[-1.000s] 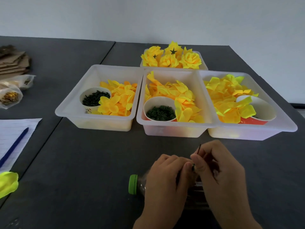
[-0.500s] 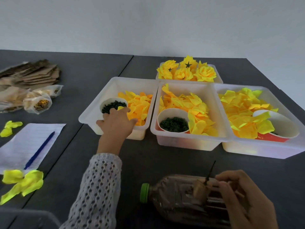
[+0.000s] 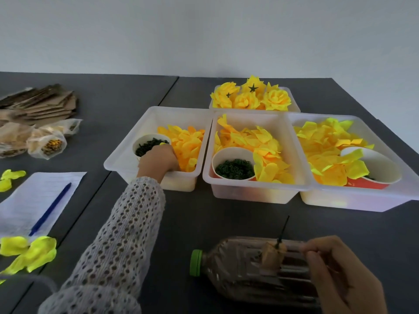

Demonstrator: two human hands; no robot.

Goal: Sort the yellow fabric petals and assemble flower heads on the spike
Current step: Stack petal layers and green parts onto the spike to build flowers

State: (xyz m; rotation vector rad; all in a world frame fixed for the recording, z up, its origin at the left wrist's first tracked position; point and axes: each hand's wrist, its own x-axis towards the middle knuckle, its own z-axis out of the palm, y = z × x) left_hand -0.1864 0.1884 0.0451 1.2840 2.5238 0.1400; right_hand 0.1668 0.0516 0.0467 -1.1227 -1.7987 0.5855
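Three clear bins hold yellow fabric petals: a left bin [image 3: 127, 155] with orange-yellow petals [image 3: 188, 143], a middle bin [image 3: 249, 193], and a right bin [image 3: 351, 200] with paler ones. My left hand [image 3: 158, 160] reaches into the left bin, down on the petals beside a cup of dark green pieces [image 3: 147, 143]; its fingertips are hidden. A thin dark spike [image 3: 284, 227] stands in a tan plug on a brown bottle [image 3: 238, 268] lying on its side. My right hand [image 3: 340, 277] curls over the bottle just right of the spike. Finished flower heads [image 3: 249, 98] fill a back bin.
Cups sit in the middle bin [image 3: 233, 155] and the right bin [image 3: 381, 168]. At left lie lined paper [image 3: 29, 200] with a blue pen [image 3: 51, 208], loose neon-yellow petals [image 3: 31, 252], a plastic bag [image 3: 47, 143] and stacked cardboard [image 3: 38, 105]. A table seam runs diagonally.
My left hand left the spike, reached to the left bin and has now sunk lower into its petals. My right hand stays on the bottle. The view shifted left.
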